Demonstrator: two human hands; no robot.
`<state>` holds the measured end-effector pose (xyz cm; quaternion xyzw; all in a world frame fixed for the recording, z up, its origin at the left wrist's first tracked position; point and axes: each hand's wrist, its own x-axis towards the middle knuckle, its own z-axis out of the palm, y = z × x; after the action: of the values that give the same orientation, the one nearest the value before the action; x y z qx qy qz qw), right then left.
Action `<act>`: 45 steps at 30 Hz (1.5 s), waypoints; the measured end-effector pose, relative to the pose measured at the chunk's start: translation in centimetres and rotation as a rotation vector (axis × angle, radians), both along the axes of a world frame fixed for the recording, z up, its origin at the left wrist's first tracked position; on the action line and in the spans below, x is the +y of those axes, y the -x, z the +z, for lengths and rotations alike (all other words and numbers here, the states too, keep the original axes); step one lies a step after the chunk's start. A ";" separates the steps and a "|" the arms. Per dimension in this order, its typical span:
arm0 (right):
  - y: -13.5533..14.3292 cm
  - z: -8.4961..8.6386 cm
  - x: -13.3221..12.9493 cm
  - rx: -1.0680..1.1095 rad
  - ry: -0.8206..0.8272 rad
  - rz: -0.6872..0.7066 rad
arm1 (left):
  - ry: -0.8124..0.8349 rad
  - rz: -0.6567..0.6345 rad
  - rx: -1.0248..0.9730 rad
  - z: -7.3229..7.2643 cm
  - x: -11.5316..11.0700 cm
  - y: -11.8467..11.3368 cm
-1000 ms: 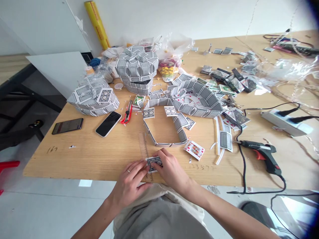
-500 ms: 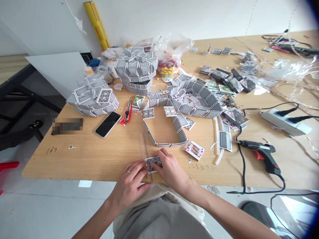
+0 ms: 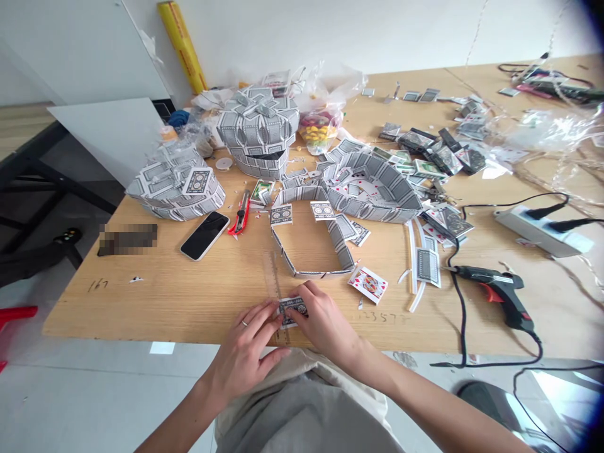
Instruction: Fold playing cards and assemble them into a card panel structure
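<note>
At the near edge of the desk [image 3: 174,308], my right hand [image 3: 328,324] grips the patterned card [image 3: 293,308], which overlaps the clear ruler [image 3: 272,277]. My left hand [image 3: 246,338] touches the card's left end; I cannot tell whether that grip is closed.
</note>
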<state>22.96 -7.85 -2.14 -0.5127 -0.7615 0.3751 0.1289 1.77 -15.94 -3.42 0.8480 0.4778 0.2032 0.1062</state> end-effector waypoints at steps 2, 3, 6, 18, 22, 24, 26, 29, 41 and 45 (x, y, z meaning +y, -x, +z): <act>0.0 -0.1 0.0 0.008 -0.006 0.000 | -0.002 0.003 0.008 0.1 0.1 0.0; 0.0 -0.1 0.0 0.011 -0.006 0.002 | -0.007 0.004 0.011 0.1 0.1 0.0; 0.0 0.0 0.0 0.012 -0.004 0.002 | -0.021 -0.001 0.022 0.1 0.2 0.0; -0.2 0.2 0.3 0.123 0.057 -0.053 | -0.003 -0.017 0.046 0.3 0.2 -0.1; -0.8 0.6 0.5 0.268 0.257 -0.131 | 0.001 -0.033 0.038 0.6 0.3 0.0; -1.1 0.9 0.6 0.398 0.429 -0.172 | -0.009 -0.031 0.023 0.4 0.4 0.0; -1.4 1.3 0.4 0.522 0.615 -0.227 | -0.013 -0.028 0.010 0.2 0.5 0.1; -1.4 2.3 -0.6 0.640 0.801 -0.326 | -0.008 -0.028 -0.012 -0.1 0.6 0.1; -1.4 4.4 -4.2 0.626 0.744 -0.216 | -0.001 -0.034 -0.070 -0.6 0.6 0.3; -1.9 3.7 -4.4 0.729 0.797 -0.246 | -0.012 -0.023 -0.086 -1.0 0.4 0.3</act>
<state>24.86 -12.24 1.60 -0.4438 -0.4012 0.7697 0.2230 1.49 -15.53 -4.39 0.8445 0.4618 0.2412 0.1238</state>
